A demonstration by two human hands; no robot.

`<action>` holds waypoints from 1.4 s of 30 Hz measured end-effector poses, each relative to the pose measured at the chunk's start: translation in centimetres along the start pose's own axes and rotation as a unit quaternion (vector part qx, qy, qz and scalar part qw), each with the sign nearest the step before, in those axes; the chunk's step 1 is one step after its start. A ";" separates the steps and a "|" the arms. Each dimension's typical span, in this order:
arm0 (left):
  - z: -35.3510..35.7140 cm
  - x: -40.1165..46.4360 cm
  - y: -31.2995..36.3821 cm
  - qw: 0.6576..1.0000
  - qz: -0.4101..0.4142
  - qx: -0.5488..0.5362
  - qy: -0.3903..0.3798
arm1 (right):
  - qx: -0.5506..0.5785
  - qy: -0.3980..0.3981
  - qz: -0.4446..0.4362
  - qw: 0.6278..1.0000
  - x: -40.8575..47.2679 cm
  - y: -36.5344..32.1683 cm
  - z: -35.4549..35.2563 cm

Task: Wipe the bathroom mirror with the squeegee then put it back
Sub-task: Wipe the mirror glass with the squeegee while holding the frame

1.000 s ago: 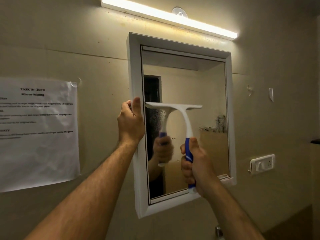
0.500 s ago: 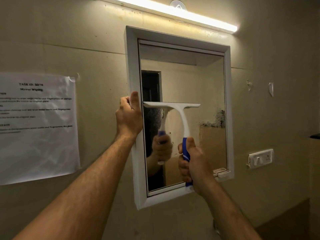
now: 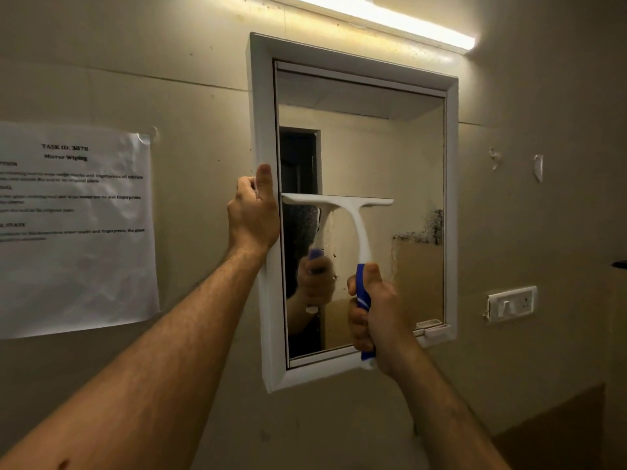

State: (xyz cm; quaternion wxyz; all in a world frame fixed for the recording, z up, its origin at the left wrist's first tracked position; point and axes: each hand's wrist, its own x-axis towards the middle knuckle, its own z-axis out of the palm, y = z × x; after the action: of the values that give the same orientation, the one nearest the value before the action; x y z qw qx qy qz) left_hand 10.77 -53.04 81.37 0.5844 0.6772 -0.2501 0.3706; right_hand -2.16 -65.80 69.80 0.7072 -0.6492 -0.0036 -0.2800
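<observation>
A white-framed mirror (image 3: 376, 140) hangs on the beige wall. My right hand (image 3: 375, 313) grips the blue handle of a white squeegee (image 3: 353, 215), whose blade lies flat and level against the left half of the glass at mid-height. My left hand (image 3: 252, 212) clasps the frame's left edge, thumb pointing up. A smudged patch shows on the glass at the right, and the squeegee and hand are reflected below the blade.
A printed task sheet (image 3: 74, 228) is taped to the wall on the left. A tube light (image 3: 383, 18) glows above the mirror. A white switch plate (image 3: 510, 302) sits to the lower right, and a small white latch (image 3: 432, 329) at the frame's bottom right corner.
The view has tilted down slightly, so the mirror sits higher in frame. The squeegee blade has crept a little down the glass. Both hands keep their grips.
</observation>
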 end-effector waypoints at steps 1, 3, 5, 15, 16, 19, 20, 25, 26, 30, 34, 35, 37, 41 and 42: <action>0.0 0.0 0.1 1.000 -0.001 0.000 -0.002 | -0.002 0.000 0.000 1.000 0.1 -0.4 0.0; -0.1 -0.1 0.1 1.000 -0.001 0.000 -0.005 | -0.008 0.000 -0.005 1.000 0.6 -1.8 0.0; 0.0 -0.2 0.0 1.000 -0.003 0.004 -0.005 | -0.020 0.002 -0.014 1.000 1.2 -3.0 -0.2; -0.1 -0.4 0.2 1.000 0.000 0.000 -0.001 | -0.001 -0.011 0.002 1.000 -0.9 1.6 -0.8; -0.1 -0.5 0.2 1.000 0.000 -0.002 -0.001 | -0.005 -0.006 0.001 1.000 -0.8 1.2 -0.8; 0.1 -0.5 0.2 1.000 0.003 -0.010 0.003 | -0.027 0.004 -0.010 1.000 0.4 -1.3 -0.8; 0.1 -0.5 0.2 1.000 0.005 -0.014 0.005 | -0.033 0.006 -0.011 0.999 0.8 -2.0 -0.8; 0.0 -0.6 0.4 1.000 0.005 -0.014 0.003 | -0.018 -0.003 -0.002 1.000 0.8 -1.8 -0.7; 0.0 -0.6 0.4 1.000 0.003 -0.012 0.002 | -0.009 -0.007 0.001 1.000 0.4 -0.8 -0.8; 0.0 -0.7 0.3 1.000 0.002 -0.009 0.005 | 0.009 -0.015 0.011 1.000 -1.5 2.6 -1.1; 0.0 -0.9 0.2 1.000 0.003 -0.021 0.003 | -0.002 -0.004 0.002 1.000 -1.0 1.1 -0.7; 0.0 -1.0 0.2 1.000 0.002 -0.024 0.003 | -0.008 0.001 -0.001 1.000 -0.5 0.3 -0.7; 0.0 -1.1 0.3 1.000 0.001 -0.029 0.005 | -0.021 0.008 -0.004 1.000 0.2 -1.1 -0.6; -0.2 -1.5 0.4 1.000 0.001 -0.029 0.002 | -0.011 0.000 0.007 1.000 -0.4 -0.1 -0.8; -0.2 -1.7 0.2 1.000 -0.002 -0.026 0.000 | -0.006 -0.004 0.008 1.000 -1.0 0.9 -0.8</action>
State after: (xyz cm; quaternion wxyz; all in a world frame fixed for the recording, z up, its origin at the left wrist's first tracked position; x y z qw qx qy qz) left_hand 9.50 -53.05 80.16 0.6027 0.6619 -0.2584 0.3631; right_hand -2.90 -66.16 68.50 0.7059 -0.6544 0.0003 -0.2712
